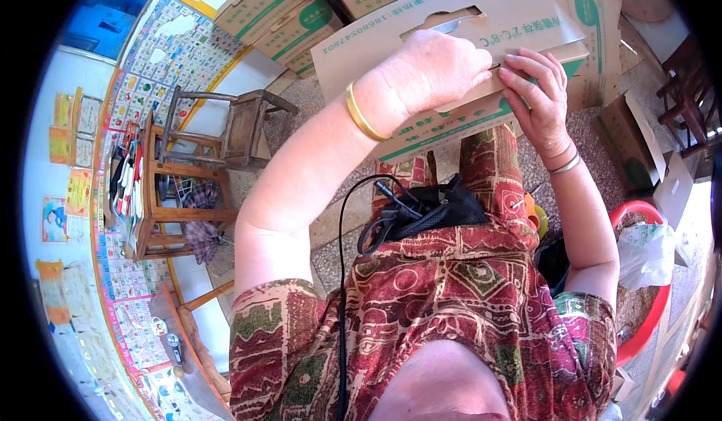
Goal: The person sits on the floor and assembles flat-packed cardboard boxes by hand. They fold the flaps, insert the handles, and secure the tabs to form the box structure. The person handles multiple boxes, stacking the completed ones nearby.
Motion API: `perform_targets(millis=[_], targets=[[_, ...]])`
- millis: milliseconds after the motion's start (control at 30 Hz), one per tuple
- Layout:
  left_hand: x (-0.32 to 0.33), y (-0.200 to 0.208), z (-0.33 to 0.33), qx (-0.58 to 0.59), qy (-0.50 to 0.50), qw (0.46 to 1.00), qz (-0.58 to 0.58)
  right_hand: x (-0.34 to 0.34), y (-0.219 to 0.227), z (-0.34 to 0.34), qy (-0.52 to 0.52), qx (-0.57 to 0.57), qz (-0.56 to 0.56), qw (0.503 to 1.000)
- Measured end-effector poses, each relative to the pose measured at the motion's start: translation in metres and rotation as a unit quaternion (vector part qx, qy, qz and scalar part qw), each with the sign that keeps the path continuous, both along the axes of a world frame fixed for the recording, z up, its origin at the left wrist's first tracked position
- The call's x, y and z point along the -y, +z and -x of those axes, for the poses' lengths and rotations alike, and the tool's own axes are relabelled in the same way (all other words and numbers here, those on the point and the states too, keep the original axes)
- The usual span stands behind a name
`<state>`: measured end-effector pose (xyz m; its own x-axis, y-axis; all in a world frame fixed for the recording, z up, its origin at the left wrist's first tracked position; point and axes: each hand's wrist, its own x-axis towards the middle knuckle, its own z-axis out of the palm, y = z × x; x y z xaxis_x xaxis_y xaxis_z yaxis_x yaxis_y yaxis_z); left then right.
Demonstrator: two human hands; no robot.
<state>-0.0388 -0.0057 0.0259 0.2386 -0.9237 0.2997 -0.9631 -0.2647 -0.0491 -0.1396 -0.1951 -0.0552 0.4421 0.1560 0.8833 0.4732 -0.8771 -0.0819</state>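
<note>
Red patterned clothing (436, 293) fills the near view, a black pouch (444, 212) at its waist. Beyond, above the knees, a green-printed cardboard carton (368, 56) lies under both hands. The left hand (444, 68), gold bangle (362, 113) at the wrist, curls its fingers against the carton's top; just beside them, the right hand (540, 96) sets bent fingers. Whether either grips it, I cannot tell. More cartons (293, 22) stand behind.
</note>
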Motion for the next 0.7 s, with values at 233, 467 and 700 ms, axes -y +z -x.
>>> perform_targets(millis=[233,467,700], targets=[[-0.007,0.002,-0.02,-0.073,-0.097,0.992,0.041,-0.002,0.015,0.011,0.003,-0.028,-0.003,1.0],[-0.002,0.0,-0.004,0.094,-0.143,0.984,0.06,0.008,0.018,0.007,0.023,-0.046,0.007,0.999],[-0.014,-0.011,-0.005,0.056,-0.124,0.984,0.118,-0.009,0.025,0.025,-0.004,-0.085,0.024,0.996]])
